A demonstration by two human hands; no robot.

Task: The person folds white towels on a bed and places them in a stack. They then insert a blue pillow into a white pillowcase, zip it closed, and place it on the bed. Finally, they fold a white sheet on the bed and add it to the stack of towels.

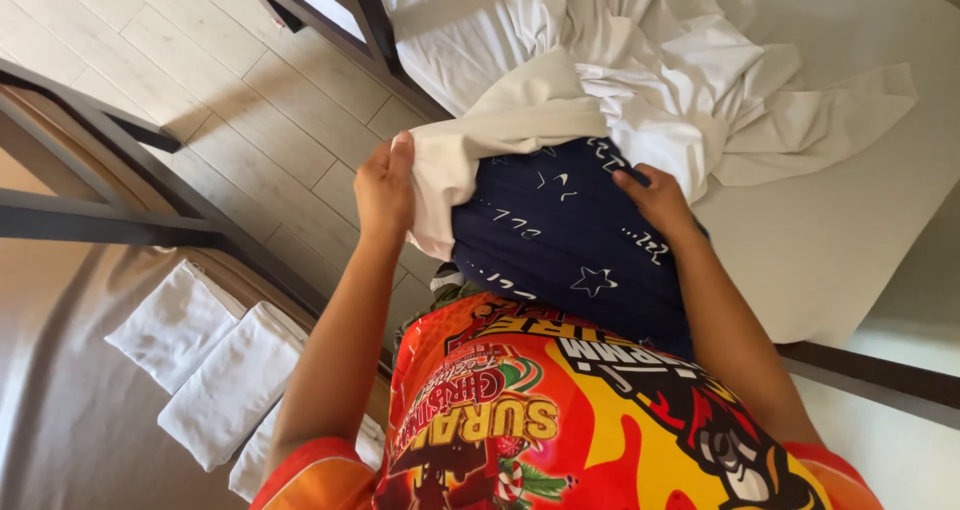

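On a brown bed at the left lie three folded white towels (pixel 210 365), possibly more under the arm. The left hand (pixel 385 185), arm stretched forward, pinches the edge of one white pillowcase (pixel 560 100). That case half covers one dark blue star-patterned pillow (pixel 565 235) held against the body. The right hand (pixel 655 198) presses fingers-down on the pillow beside the white mattress (pixel 850 220).

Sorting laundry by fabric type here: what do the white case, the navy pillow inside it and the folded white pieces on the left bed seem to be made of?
White case: thin matte woven cloth, likely cotton or a blend; it creases finely. Navy pillow: smooth printed woven fabric with white stars, stuffed and bulging. Folded white pieces: thicker, soft-edged, probably terry towels, though the pile is too small to confirm.
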